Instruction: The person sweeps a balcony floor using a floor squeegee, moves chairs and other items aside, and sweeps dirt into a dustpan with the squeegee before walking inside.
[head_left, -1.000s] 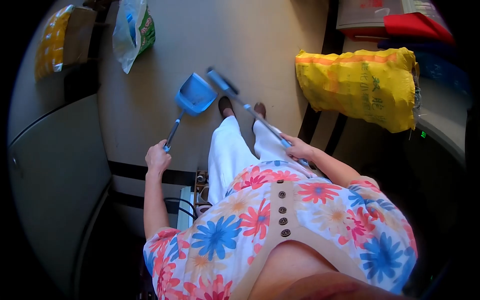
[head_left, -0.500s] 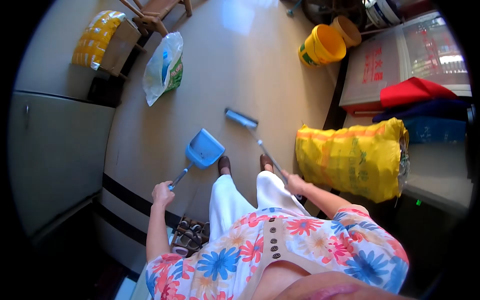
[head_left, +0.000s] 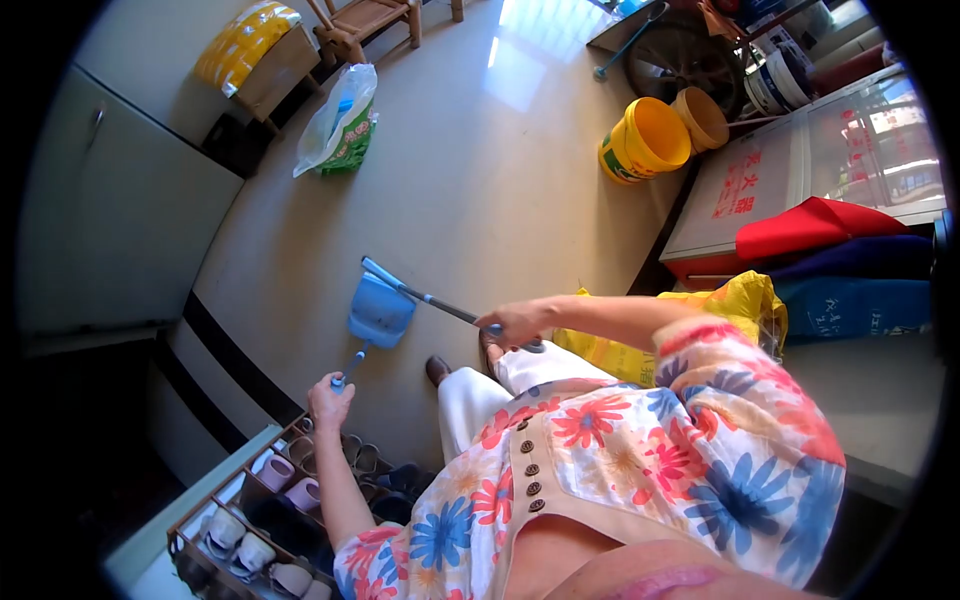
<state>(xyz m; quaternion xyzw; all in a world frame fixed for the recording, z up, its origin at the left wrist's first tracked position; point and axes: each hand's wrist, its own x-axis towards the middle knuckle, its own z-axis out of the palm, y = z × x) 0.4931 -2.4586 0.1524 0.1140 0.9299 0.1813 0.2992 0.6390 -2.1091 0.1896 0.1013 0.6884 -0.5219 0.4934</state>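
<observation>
My left hand (head_left: pixel 330 400) is wrapped round the handle of a blue dustpan (head_left: pixel 381 309), whose pan rests on the tiled floor. In my right hand (head_left: pixel 516 323) is the grey handle of a broom (head_left: pixel 425 297), its fingers closed round the shaft. The broom's blue head lies at the dustpan's far edge; whether the two touch I cannot tell. Both handles slope down from my hands to the floor in front of my feet. Any dirt in the pan is too small to make out.
A shoe rack (head_left: pixel 285 490) stands beside my left arm. A yellow sack (head_left: pixel 600 340) lies partly behind my right arm. Ahead are a plastic bag (head_left: pixel 345 130), a yellow bucket (head_left: pixel 645 140) and a wooden chair (head_left: pixel 370 20). A cabinet (head_left: pixel 110 180) lines the left side.
The broom has swung left, from the floor ahead to the dustpan's far edge. My right hand has moved left and forward. The view has turned, showing more of the shoe rack.
</observation>
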